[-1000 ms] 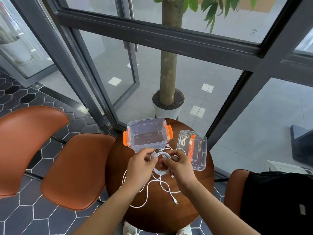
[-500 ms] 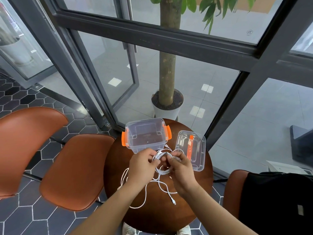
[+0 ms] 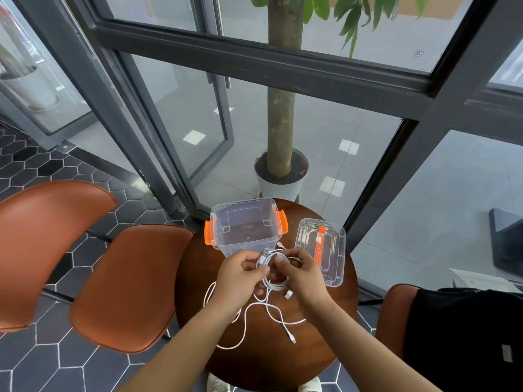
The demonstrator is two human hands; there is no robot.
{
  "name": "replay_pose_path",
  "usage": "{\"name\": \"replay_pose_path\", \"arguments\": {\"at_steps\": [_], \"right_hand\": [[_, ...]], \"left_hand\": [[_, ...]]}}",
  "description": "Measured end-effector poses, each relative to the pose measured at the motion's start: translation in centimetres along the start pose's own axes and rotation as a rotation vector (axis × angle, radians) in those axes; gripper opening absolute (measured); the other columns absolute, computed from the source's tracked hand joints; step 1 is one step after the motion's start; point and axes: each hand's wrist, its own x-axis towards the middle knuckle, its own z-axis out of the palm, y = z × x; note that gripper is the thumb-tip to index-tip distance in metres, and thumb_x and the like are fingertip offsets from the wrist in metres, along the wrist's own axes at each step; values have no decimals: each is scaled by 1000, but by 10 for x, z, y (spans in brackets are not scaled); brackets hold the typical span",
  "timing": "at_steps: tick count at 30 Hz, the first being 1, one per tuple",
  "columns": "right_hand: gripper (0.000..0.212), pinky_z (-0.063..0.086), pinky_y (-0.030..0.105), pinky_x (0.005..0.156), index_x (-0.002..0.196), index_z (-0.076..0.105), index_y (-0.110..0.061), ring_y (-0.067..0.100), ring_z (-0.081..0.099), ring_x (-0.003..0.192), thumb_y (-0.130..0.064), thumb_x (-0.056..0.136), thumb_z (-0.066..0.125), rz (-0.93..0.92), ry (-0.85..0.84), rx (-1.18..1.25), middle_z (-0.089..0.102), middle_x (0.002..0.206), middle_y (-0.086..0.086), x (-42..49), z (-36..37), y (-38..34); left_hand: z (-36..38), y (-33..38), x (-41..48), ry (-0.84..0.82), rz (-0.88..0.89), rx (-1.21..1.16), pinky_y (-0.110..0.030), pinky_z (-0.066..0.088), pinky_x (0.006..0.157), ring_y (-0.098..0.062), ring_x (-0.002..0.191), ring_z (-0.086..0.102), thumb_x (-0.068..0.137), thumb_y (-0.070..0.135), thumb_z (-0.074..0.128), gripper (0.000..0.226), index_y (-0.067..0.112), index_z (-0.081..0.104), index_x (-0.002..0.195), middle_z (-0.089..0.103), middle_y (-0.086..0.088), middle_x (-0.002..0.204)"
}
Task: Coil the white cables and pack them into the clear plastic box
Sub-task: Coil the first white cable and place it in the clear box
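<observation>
Both hands hold a small coil of white cable (image 3: pixel 276 284) just above the round wooden table (image 3: pixel 263 360), in front of the clear plastic box. My left hand (image 3: pixel 240 278) pinches the coil's left side near a USB plug. My right hand (image 3: pixel 301 271) grips its right side. Another USB plug hangs from the coil's lower edge. A loose white cable (image 3: pixel 268 309) sprawls on the table below the hands, its small plug lying toward me. The clear plastic box (image 3: pixel 245 226) with orange latches stands open and empty at the table's far edge.
The box's clear lid (image 3: pixel 322 250) with an orange handle lies to the right of the box. Brown chairs (image 3: pixel 127 284) stand left of the table, another with a black bag (image 3: pixel 464 335) at the right. A potted tree (image 3: pixel 280 171) and glass walls are behind.
The hands stayed in place in front of the box, working the coil; a USB plug now hangs free below the coil. The loose cable on the table shifted slightly.
</observation>
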Motion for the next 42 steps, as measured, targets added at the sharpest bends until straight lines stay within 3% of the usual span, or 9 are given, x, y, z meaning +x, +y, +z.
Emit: {"name": "replay_pose_path", "arguments": {"at_steps": [4,8,16,18,21,25,32,37,42], "right_hand": [[27,61,33,72,112,61,-5,33,75,82,-8,88,73,27,-70,15,73,100,19,3,-7,3],[37,62,45,83,114,60,-8,35,75,85,-1,82,76,59,-110,-3,73,103,18,7,-12,3],[21,59,26,67,107,67,-10,24,76,81,-8,87,73,53,-77,-160,76,95,13,17,-21,4],[11,60,29,64,99,72,-9,27,75,79,-7,89,70,34,-64,-184,76,88,17,20,-23,3],[8,63,40,74,94,75,-9,31,75,80,-7,89,69,5,-48,-272,77,83,15,29,-24,3],[13,62,30,67,99,74,-9,20,71,66,-14,87,76,-8,-45,-395,75,83,10,40,-27,2],[9,63,31,67,88,71,-18,25,75,74,-12,85,77,-20,-97,-437,75,83,8,58,-26,-8],[18,62,27,62,102,71,-5,24,75,72,-8,85,76,-2,-119,-495,74,88,12,81,-6,-14],[10,64,35,66,87,69,-10,22,70,65,-2,85,73,-6,-101,-543,71,81,11,111,23,-22]], "left_hand": [[0,-1,2,-10,-31,-58,-42,64,69,-22,74,76,90,7,70,20,25,66,99,77,-3,86],[0,-3,7,-7,-35,-47,-40,65,70,-20,76,76,91,8,70,19,23,67,102,77,-3,90],[4,-4,15,-14,-35,-43,-43,64,72,-22,79,74,91,7,69,20,24,66,103,77,-4,88],[4,-5,17,9,-48,-51,-42,64,70,-22,77,73,91,7,70,25,15,68,114,77,-6,88],[6,-5,20,30,-47,-17,-37,64,68,-27,83,72,91,8,69,33,11,67,124,76,-6,93],[9,-5,24,70,-31,20,-35,64,68,-22,75,69,91,8,68,38,10,65,129,73,-6,96],[10,-4,32,153,-28,30,-34,64,73,-19,80,71,94,9,66,33,14,68,126,71,-3,102],[-3,-1,51,195,-36,51,-36,64,73,-21,84,70,92,6,68,25,13,72,115,71,-1,97],[-27,-2,93,186,-19,109,-39,64,70,-24,77,70,89,3,68,26,11,73,113,71,-3,90]]}}
